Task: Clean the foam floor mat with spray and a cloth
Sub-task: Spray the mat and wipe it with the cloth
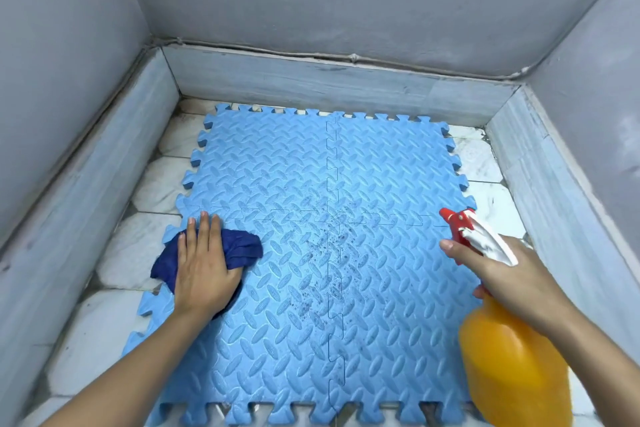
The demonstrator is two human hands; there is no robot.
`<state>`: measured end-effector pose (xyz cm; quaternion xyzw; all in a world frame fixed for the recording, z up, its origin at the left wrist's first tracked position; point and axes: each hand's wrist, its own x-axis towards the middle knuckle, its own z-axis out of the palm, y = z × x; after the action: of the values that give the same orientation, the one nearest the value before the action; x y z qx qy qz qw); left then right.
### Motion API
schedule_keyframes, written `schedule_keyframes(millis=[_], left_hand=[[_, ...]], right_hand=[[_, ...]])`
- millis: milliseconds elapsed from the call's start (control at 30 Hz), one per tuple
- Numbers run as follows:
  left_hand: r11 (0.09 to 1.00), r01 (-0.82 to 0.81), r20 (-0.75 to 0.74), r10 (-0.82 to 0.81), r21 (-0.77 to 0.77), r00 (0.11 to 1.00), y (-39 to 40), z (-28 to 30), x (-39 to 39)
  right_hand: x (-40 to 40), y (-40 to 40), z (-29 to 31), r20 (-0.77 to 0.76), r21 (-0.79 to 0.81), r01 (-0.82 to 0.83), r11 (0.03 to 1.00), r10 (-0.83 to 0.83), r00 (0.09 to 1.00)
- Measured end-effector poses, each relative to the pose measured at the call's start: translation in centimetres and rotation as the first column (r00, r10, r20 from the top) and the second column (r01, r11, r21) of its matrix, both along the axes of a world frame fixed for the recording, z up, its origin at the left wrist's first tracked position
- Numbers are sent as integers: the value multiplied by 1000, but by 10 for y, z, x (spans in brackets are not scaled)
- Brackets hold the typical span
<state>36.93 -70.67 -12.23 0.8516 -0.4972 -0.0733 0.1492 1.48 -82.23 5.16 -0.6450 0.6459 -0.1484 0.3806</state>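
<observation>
A light blue foam mat [277, 166] of interlocking tiles covers the floor in front of me. Dark wet specks dot its middle around the tile seams. My left hand [204, 270] lies flat on a dark blue cloth [242, 248], pressing it onto the mat's left side. My right hand [512, 274] grips the neck of an orange spray bottle [512, 367] over the mat's right edge. Its red and white trigger head [464, 224] points left toward the mat's centre, with my index finger across the trigger.
White marbled floor tiles [114, 260] show around the mat on the left, right and far side. A low grey-blue skirting [332, 87] and grey walls close in on three sides, forming a narrow alcove.
</observation>
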Motion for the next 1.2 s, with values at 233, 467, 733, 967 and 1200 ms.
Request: schedule_keyframes(millis=[233,467,733,967,1200], left_hand=[[992,-26,-267,-9,-127,964,15,9,7],[977,195,-7,-195,90,981,31,3,8],[989,144,-3,-145,-25,989,33,-1,3],[908,-218,-316,102,-357,943,1,28,-28],[962,195,-57,-188,193,981,-45,3,-49]], right_hand=[[6,54,-21,-145,162,-150,975,174,974],[23,106,-47,-172,159,-473,867,496,851],[3,110,-37,-59,342,-510,789,559,827],[-56,99,-17,-164,240,-54,969,95,982],[-70,64,-1,-25,75,138,988,-137,990]])
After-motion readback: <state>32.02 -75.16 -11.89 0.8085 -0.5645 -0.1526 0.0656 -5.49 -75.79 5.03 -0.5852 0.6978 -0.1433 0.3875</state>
